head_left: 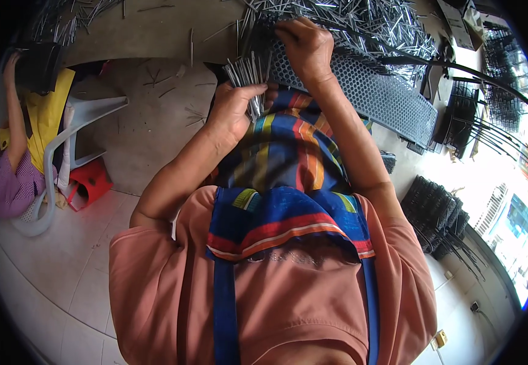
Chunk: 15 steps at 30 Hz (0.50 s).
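A bundle of thin grey metal rods point(248, 74) fans upward out of my left hand point(232, 112), which is closed around its lower part above my lap. Farther forward and to the right, my right hand point(308, 50) is closed, fingers bent, over the near left edge of a heap of similar loose rods point(391, 33). Whatever lies between its fingertips is too hidden to make out. Under that hand and forearm runs a dark perforated metal tray point(367, 91), bordering the heap. A striped apron point(294, 152) covers my lap.
At the left, another person in a purple patterned top point(14, 188) sits by a white plastic chair point(51, 164) and a red plastic stool point(90, 182). Black wire bundles point(437, 216) stand at the right. A dark curved bar point(452, 66) crosses the right side. Scattered rods lie on the work surface point(154, 33).
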Each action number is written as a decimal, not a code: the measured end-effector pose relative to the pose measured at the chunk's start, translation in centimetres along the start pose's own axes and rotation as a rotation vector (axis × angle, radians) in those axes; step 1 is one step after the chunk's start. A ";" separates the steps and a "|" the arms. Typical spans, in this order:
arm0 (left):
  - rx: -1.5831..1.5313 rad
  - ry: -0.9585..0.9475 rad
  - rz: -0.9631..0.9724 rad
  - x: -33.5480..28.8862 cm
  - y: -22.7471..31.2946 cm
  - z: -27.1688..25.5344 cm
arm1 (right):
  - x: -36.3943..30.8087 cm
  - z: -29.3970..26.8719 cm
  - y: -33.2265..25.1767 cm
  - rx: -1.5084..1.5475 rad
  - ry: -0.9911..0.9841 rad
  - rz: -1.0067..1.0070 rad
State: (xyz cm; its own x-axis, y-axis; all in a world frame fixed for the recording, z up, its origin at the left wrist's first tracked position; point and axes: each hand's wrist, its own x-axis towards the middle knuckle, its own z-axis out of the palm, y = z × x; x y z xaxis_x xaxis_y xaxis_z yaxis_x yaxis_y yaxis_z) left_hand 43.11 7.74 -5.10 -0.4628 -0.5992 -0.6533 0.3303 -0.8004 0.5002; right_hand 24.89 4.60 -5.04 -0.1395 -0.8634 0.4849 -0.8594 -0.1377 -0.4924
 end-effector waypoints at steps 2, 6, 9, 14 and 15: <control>-0.018 0.009 -0.010 0.1 0.1 0.0 | 0.0 -0.1 -0.4 0.087 0.070 0.044; -0.051 -0.047 0.003 -0.1 0.1 0.1 | -1.2 -2.4 -1.3 0.234 -0.283 0.432; -0.017 -0.076 -0.001 -0.1 -0.3 0.9 | -2.9 -2.6 -0.9 0.781 -0.496 0.801; -0.050 -0.013 -0.024 -0.2 -0.7 0.4 | -3.2 -3.5 -0.9 0.892 -0.255 0.915; 0.004 0.028 -0.052 -0.4 -0.4 0.2 | -3.0 -3.6 -1.1 0.828 -0.012 0.827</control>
State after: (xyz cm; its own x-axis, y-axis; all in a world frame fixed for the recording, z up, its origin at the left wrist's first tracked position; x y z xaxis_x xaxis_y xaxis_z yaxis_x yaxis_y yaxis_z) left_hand 43.01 8.34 -4.94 -0.4559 -0.5573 -0.6939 0.3035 -0.8303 0.4674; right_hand 24.47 9.09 -3.33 -0.4978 -0.8419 -0.2084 0.0745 0.1979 -0.9774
